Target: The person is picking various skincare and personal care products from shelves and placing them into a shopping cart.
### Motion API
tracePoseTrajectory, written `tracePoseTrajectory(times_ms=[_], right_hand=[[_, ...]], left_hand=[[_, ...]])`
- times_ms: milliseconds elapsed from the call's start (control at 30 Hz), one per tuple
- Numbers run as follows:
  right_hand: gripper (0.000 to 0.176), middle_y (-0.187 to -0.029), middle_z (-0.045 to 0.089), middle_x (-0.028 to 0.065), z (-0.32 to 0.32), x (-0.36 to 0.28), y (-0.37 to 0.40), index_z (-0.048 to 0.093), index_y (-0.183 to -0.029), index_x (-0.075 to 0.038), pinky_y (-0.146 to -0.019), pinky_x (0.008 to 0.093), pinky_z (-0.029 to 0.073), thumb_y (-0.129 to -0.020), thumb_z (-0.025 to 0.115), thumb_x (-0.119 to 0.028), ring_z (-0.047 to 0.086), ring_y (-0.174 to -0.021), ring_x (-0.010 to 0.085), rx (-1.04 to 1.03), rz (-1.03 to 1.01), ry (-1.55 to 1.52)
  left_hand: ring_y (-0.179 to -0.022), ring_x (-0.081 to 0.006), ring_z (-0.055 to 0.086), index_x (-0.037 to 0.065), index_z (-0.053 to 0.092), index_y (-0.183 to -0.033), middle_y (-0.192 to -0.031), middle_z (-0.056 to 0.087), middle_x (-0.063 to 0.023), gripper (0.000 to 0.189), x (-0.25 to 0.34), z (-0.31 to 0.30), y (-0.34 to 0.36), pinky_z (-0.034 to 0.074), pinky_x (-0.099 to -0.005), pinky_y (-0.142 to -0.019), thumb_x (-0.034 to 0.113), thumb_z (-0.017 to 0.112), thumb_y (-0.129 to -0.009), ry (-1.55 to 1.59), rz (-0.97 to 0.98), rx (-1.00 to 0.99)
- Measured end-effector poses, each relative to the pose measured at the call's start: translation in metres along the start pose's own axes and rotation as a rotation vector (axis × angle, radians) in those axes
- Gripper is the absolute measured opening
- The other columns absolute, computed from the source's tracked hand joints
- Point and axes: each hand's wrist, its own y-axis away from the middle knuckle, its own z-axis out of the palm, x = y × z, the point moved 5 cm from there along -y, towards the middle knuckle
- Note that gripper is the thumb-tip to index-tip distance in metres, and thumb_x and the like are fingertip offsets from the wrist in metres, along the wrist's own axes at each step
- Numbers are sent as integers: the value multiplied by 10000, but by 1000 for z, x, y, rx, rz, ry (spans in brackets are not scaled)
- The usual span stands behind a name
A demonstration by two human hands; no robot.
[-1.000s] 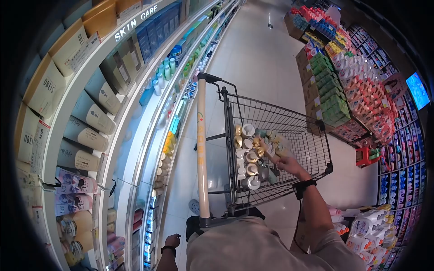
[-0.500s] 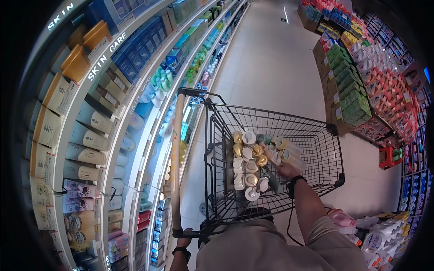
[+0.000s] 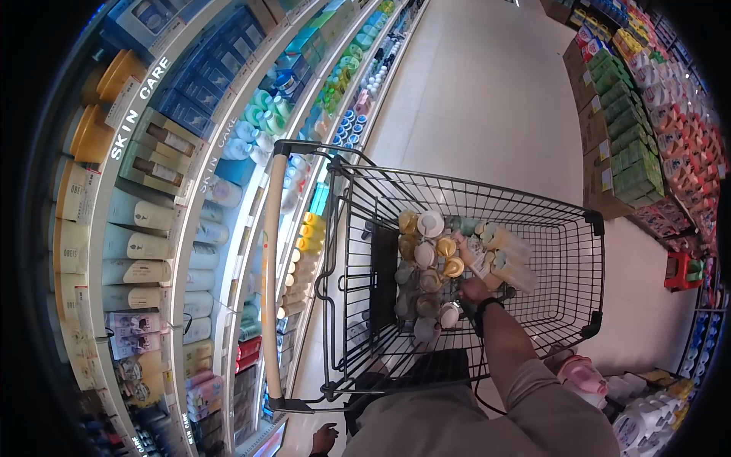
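My right hand [image 3: 476, 290] is inside the black wire shopping cart [image 3: 464, 186], among the bottles. Its fingers are curled at the lower end of a pale pinkish labelled bottle [image 3: 477, 259], and the palm side is hidden. Just left of it are gold-capped bottles [image 3: 453, 266] and white-capped bottles [image 3: 431, 224], packed upright. Clear bottles [image 3: 512, 268] lie tilted on the right of the group. My left hand [image 3: 325, 439] hangs below the cart's beige handle bar [image 3: 272, 282], apart from it, fingers loosely bent and nothing visible in them.
Lit skin care shelves [image 3: 141, 247] run close along the left, full of tubes, boxes and bottles. To the right stand stacked cartons with green packs [image 3: 632, 164] and a red stool [image 3: 680, 270]. Pink and white jugs [image 3: 582, 377] are at lower right. Pale floor [image 3: 480, 91] lies ahead.
My left hand has dropped away from near the handle bar's end. My right hand has shifted slightly left within the cart. The cart appears turned and nearer the shelves in view.
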Motion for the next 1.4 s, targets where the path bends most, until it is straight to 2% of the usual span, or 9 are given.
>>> tracePoseTrajectory(times_ms=[67,300,400,500,600,1133,1233,1333,1400], right_hand=[[226,-785,702,212,2,2,-22,708,-781,13,-706,445,529,-826,613,-187,692,-765,341,131,-231,317],[319,-837,687,273,6,4,-31,716,-837,55,-827,471,510,-864,589,-236,676,-898,399,256,-135,258],[363,-835,694,266,5,1,-31,711,-840,63,-780,451,525,-894,571,-268,693,-789,371,283,-186,353],[316,-739,678,164,19,37,-66,651,-809,81,-499,365,502,-918,615,-213,627,-520,224,145,47,-263],[257,-722,665,127,15,27,-61,624,-847,78,-447,334,470,-911,634,-171,605,-515,200,152,136,-432],[277,-676,673,123,16,-7,-37,681,-862,77,-512,340,559,-934,595,-176,677,-532,243,143,44,-65],[284,-664,677,152,6,-15,-31,673,-794,83,-497,355,556,-932,568,-142,691,-549,272,276,-39,197],[277,-662,658,157,17,-1,-49,650,-769,80,-490,359,548,-919,597,-147,666,-530,263,86,-237,230],[258,-659,630,156,19,5,-37,618,-746,61,-452,342,508,-900,623,-147,621,-516,236,144,66,-343]], left_hand=[[-845,-176,712,25,624,-1247,-936,742,-113,366,-17,10,4,567,-304,-754,149,510,-922,68,-14,-14],[-820,-167,682,85,636,-1267,-899,737,-97,359,-18,21,32,552,-309,-695,157,480,-952,123,-31,-4],[-807,-164,682,94,624,-1283,-914,741,-86,361,-20,21,38,551,-306,-693,170,494,-954,195,-44,9],[-813,-164,681,101,622,-1290,-931,739,-87,364,-10,25,48,552,-306,-696,179,508,-953,205,-72,29],[-836,-186,685,105,610,-1308,-969,738,-111,369,-4,28,46,559,-325,-701,182,511,-961,190,-99,-4],[-843,-179,721,39,641,-1223,-923,747,-119,299,47,3,41,560,-306,-758,152,544,-964,23,41,101],[-820,-221,730,22,661,-1161,-895,745,-145,257,74,-5,43,566,-332,-739,142,561,-956,-75,158,186],[-806,-236,729,7,668,-1095,-873,738,-150,219,84,-14,47,567,-342,-708,141,566,-955,-116,192,245],[-794,-254,728,-12,667,-1033,-846,729,-156,184,83,-23,46,567,-352,-691,126,575,-953,-145,196,243]])
